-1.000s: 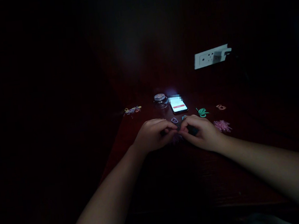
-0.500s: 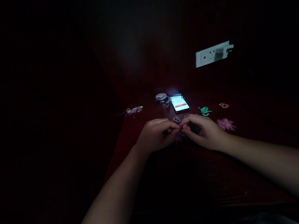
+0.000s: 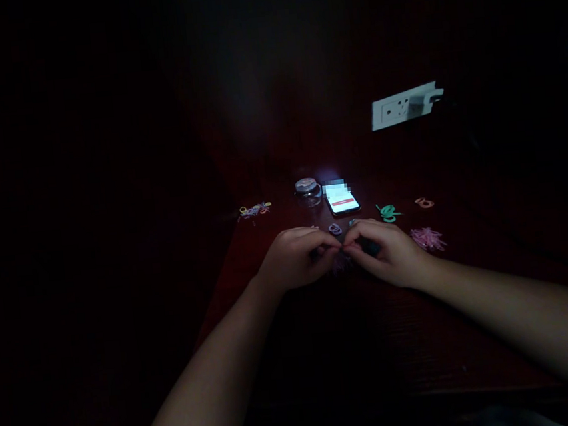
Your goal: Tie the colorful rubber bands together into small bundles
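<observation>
My left hand (image 3: 301,257) and my right hand (image 3: 388,251) meet over the table, thumb and forefinger of each pinched together, the tips almost touching. Whatever lies between the fingertips is too small and dark to make out. Just beyond them is a small purple ring-shaped bundle (image 3: 334,229). Under the fingertips, partly covered, lies a dim pile of purple strips (image 3: 339,264). Right of my right hand is a heap of thin pink strips (image 3: 428,239). Green looped strips (image 3: 388,213) lie behind that hand.
A lit phone (image 3: 343,202) lies at the back beside a clear lidded jar (image 3: 308,194). Mixed coloured bits (image 3: 255,210) sit near the table's left edge, and an orange looped piece (image 3: 424,203) at the right. A wall socket (image 3: 397,109) with a plug is above. The room is dark.
My fingertips have shifted slightly, and the small dark thing glimpsed between them before is now hidden. Both hands stay in nearly the same place.
</observation>
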The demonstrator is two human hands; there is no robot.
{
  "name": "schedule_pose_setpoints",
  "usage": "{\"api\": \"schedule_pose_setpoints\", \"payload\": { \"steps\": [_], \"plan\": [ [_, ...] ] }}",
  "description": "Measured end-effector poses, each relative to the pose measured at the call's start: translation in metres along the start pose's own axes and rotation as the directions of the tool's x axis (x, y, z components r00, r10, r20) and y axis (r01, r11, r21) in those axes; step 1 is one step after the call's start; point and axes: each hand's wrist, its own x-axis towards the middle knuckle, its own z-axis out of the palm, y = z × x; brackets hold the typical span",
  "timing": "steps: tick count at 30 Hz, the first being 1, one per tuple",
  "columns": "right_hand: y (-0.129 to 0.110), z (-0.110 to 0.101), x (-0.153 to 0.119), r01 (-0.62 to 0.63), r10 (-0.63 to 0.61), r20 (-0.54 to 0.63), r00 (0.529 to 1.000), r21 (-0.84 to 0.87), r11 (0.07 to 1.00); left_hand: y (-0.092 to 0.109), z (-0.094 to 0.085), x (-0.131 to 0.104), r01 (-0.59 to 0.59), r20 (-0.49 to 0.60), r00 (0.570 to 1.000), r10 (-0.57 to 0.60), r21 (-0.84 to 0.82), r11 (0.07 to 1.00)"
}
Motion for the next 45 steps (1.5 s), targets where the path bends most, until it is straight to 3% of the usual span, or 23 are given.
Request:
{"api": "schedule_pose_setpoints", "payload": {
  "steps": [27,45],
  "plan": [
    [0.0010,0.0006,-0.0009,-0.014,0.014,-0.038,0.999,0.002,1.000,-0.0003,-0.0034,0.0000,-0.021,-0.076,0.997,0.027,0.074,0.997],
    [-0.0004,-0.0007,0.0016,-0.005,0.005,-0.016,1.000,0.009,1.000,0.0001,-0.0041,0.0002,-0.020,-0.042,0.999,0.023,0.068,0.997]
  ]
}}
